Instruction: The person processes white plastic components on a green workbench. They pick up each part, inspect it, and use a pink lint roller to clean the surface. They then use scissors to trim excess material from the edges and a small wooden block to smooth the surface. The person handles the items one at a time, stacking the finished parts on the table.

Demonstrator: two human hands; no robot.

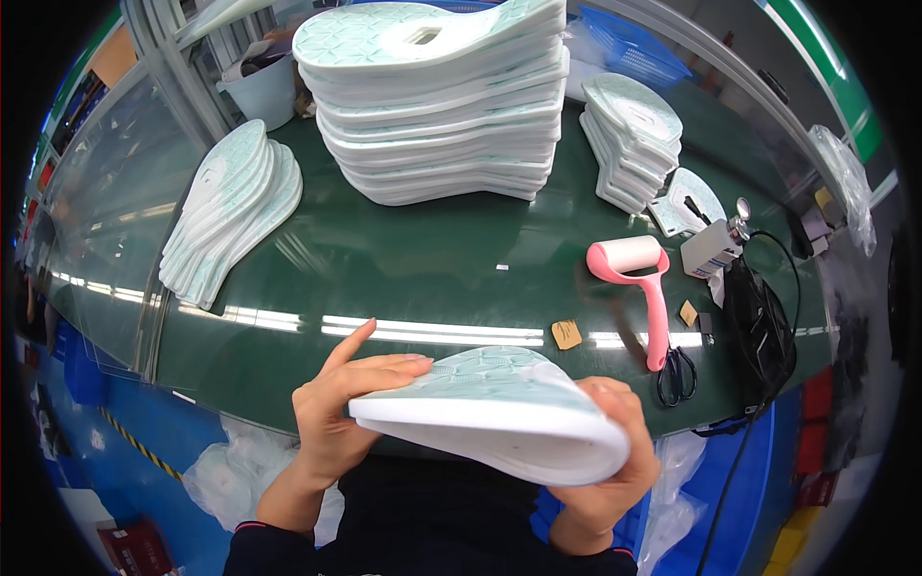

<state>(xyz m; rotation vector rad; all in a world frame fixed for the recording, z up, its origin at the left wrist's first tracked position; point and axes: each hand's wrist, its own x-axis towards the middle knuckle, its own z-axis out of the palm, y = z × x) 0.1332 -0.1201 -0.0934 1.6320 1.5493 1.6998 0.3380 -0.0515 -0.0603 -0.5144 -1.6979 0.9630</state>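
Observation:
A white shoe sole point(499, 422) with a pale green patterned face is held up in front of my body, over the near edge of the table. My left hand point(336, 408) grips its left end, fingers on the green face and the index finger pointing up and away. Around the right end my right hand point(615, 451) is closed, its fingers partly hidden by the sole. Like soles stand in a tall stack point(437, 115) at the far middle, in a leaning pile point(230, 211) at the left and in a smaller stack point(634, 139) at the right.
On the green table point(423, 259) at right lie a pink lint roller point(656, 307), scissors point(677, 376), tan pads point(566, 334), a black bag point(759, 317) with a cable, and a white pump bottle point(713, 247). Behind stand a blue basket point(634, 48) and a pale bucket point(261, 94).

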